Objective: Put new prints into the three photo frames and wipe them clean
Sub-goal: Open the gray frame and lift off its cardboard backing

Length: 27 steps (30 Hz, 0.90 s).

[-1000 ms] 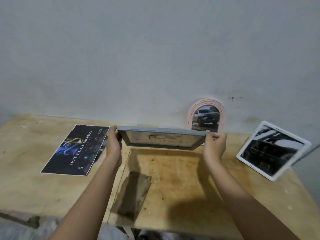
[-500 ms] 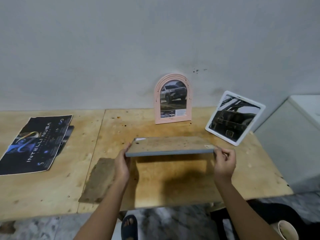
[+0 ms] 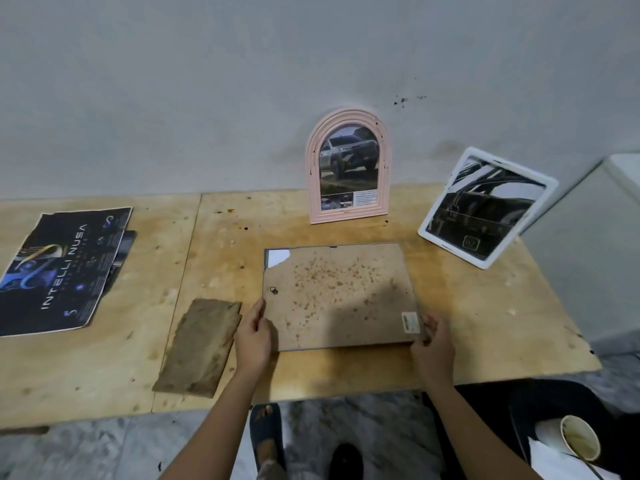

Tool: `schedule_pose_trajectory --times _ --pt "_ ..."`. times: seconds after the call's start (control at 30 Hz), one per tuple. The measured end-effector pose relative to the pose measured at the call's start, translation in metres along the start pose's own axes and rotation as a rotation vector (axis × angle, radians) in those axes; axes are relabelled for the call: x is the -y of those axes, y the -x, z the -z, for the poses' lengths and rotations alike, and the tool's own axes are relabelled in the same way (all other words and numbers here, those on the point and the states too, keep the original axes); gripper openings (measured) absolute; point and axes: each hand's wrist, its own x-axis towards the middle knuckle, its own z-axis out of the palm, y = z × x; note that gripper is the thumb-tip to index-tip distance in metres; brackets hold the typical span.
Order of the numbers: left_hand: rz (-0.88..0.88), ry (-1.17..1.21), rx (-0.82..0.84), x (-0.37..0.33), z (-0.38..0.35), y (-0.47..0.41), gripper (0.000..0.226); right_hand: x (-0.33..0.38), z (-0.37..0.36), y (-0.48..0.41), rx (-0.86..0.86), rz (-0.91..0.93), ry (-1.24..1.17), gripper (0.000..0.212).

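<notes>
Altogether three frames showed: a grey frame [image 3: 341, 296] face down on the table [image 3: 467, 306], gripped at its near corners by the left hand [image 3: 252, 336] and right hand [image 3: 433, 344]. Behind stood a pink arched frame [image 3: 349, 166] and a white frame [image 3: 486, 207]; one brown cloth [image 3: 202, 346] and stacked prints [image 3: 59, 268] lay left.

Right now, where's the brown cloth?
Head view: the brown cloth lies flat on the table, just left of the left hand, right of the prints.

Face-down frame [image 3: 341, 296] centre table [image 3: 104, 368]; cloth [image 3: 199, 348] left; prints [image 3: 59, 268] far left.
</notes>
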Motion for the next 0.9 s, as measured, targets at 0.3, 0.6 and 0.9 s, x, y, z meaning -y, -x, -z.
schedule_pose_trajectory --times 0.3,0.6,0.9 --pt "-0.100 -0.295 0.001 0.002 0.007 -0.030 0.033 0.071 -0.067 -0.021 0.156 0.412 0.303 0.026" --pt "-0.125 -0.395 0.043 -0.002 0.016 -0.053 0.026 0.146 -0.207 -0.028 0.785 0.886 1.016 0.048" --pt "-0.040 -0.337 -0.076 -0.012 0.012 -0.045 0.025 0.167 -0.218 -0.037 0.876 0.868 1.101 0.054"
